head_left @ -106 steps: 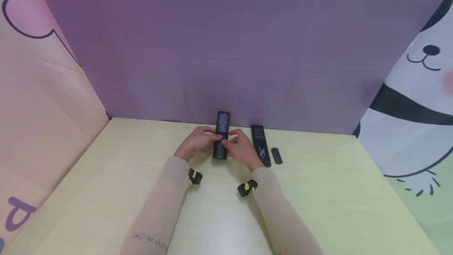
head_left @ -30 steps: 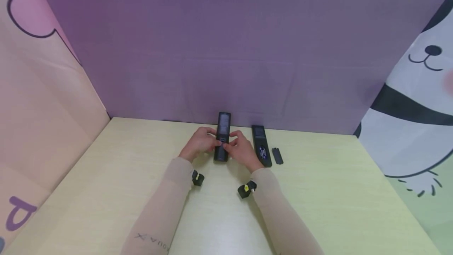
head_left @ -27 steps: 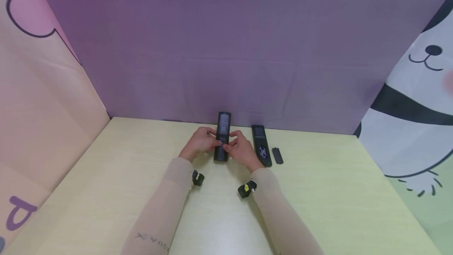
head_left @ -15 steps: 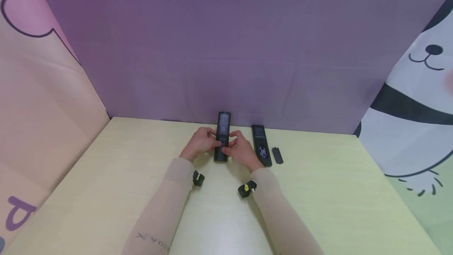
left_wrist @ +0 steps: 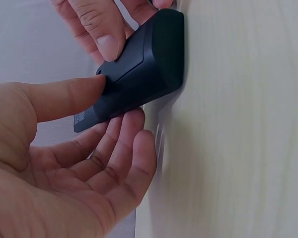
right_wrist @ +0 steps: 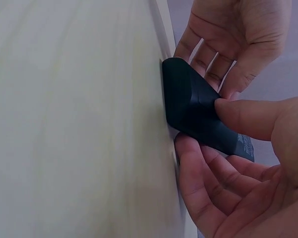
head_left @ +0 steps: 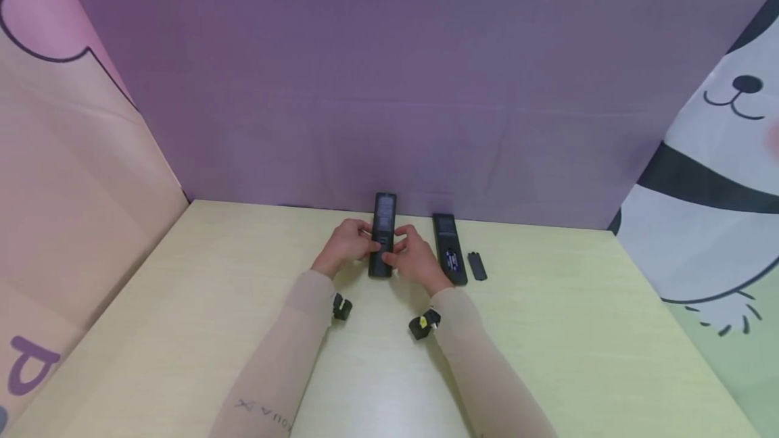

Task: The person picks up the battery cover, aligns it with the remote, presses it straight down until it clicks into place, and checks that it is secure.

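Note:
In the head view a black remote control (head_left: 383,215) lies back side up and tilted between both hands, its near end at the table. From the left side my left hand (head_left: 348,246) grips it, thumb on its back and fingers along the edge. My right hand (head_left: 416,261) holds the opposite edge, its thumb pressing the back lower down. The left wrist view shows a battery cover (left_wrist: 129,62) seated in the remote's back, with the other hand's thumb on it. A second black remote (head_left: 447,238) lies to the right, its battery compartment open with batteries inside.
A loose black battery cover (head_left: 477,266) lies right of the second remote. The pale wooden table (head_left: 548,330) meets a purple cloth backdrop (head_left: 402,86) just behind the remotes. Printed panels stand at left and right. Each wrist wears a small black camera (head_left: 424,324).
Over these seconds both thumbs have moved down the remote's back, the right one again about half a second ago. The remote has shifted slightly toward me. The second remote and loose cover stay put.

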`<state>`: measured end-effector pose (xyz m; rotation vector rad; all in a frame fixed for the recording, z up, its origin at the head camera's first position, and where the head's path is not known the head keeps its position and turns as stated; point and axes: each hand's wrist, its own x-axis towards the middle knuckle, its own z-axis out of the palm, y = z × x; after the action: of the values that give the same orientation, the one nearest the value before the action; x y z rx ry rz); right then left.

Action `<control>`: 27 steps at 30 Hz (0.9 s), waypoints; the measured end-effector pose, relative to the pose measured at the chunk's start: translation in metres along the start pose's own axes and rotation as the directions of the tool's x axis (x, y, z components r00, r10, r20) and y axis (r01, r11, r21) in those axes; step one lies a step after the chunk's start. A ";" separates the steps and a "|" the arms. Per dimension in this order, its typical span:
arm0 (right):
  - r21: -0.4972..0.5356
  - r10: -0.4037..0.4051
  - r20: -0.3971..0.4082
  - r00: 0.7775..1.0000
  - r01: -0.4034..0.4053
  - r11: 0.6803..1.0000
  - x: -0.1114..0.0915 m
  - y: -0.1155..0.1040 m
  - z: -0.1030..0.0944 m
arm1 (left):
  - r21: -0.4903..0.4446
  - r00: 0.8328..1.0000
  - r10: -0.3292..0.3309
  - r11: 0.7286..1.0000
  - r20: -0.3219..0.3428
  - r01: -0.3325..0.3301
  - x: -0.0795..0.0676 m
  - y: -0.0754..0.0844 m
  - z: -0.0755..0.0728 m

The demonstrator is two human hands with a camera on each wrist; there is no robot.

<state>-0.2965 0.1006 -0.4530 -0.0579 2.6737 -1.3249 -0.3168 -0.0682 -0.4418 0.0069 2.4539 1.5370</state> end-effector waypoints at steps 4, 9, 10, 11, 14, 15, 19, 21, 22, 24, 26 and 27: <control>-0.004 -0.012 -0.013 1.000 0.012 1.000 0.000 0.001 0.001 | 0.038 1.000 0.017 0.999 -0.015 -0.016 0.001 -0.001 0.001; -0.004 -0.014 -0.020 1.000 0.014 1.000 0.000 0.002 0.002 | 0.078 0.999 0.024 0.997 -0.034 -0.022 0.002 -0.002 0.003; -0.004 -0.012 -0.019 1.000 0.012 1.000 0.000 0.002 0.002 | 0.082 0.999 0.025 0.996 -0.038 -0.022 0.002 -0.002 0.004; -0.004 -0.009 -0.018 1.000 0.009 1.000 0.001 0.003 0.002 | 0.086 0.999 0.027 0.996 -0.042 -0.023 0.003 -0.002 0.004; -0.012 -0.010 -0.012 1.000 0.009 1.000 0.000 0.002 0.001 | 0.093 0.998 0.028 0.995 -0.050 -0.023 0.003 -0.002 0.006; -0.015 -0.011 -0.011 1.000 0.010 1.000 0.000 0.002 0.001 | 0.095 0.998 0.028 0.995 -0.051 -0.023 0.003 -0.002 0.007; -0.024 -0.014 -0.012 1.000 0.014 1.000 0.000 0.002 0.001 | 0.099 0.998 0.021 0.995 -0.054 -0.016 0.004 -0.002 0.009; -0.030 -0.016 -0.013 1.000 0.016 0.999 0.000 0.002 0.002 | 0.097 0.998 0.015 0.995 -0.054 -0.010 0.004 -0.001 0.009; -0.032 -0.017 -0.012 1.000 0.016 0.999 0.001 0.003 0.002 | 0.099 0.998 0.013 0.995 -0.055 -0.008 0.004 -0.001 0.009; -0.041 -0.018 -0.010 1.000 0.018 0.999 0.001 0.003 0.002 | 0.099 0.998 0.003 0.995 -0.057 0.003 0.003 0.000 0.010; -0.053 -0.018 -0.008 1.000 0.018 0.998 0.001 0.004 0.002 | 0.110 0.998 -0.007 0.994 -0.059 0.013 0.002 0.001 0.011; -0.060 -0.019 -0.008 1.000 0.019 0.998 0.001 0.004 0.002 | 0.115 0.998 -0.013 0.993 -0.061 0.020 0.001 0.001 0.011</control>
<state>-0.2970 0.1009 -0.4577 -0.0849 2.7268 -1.2533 -0.3160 -0.0573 -0.4456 -0.0393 2.5796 1.4065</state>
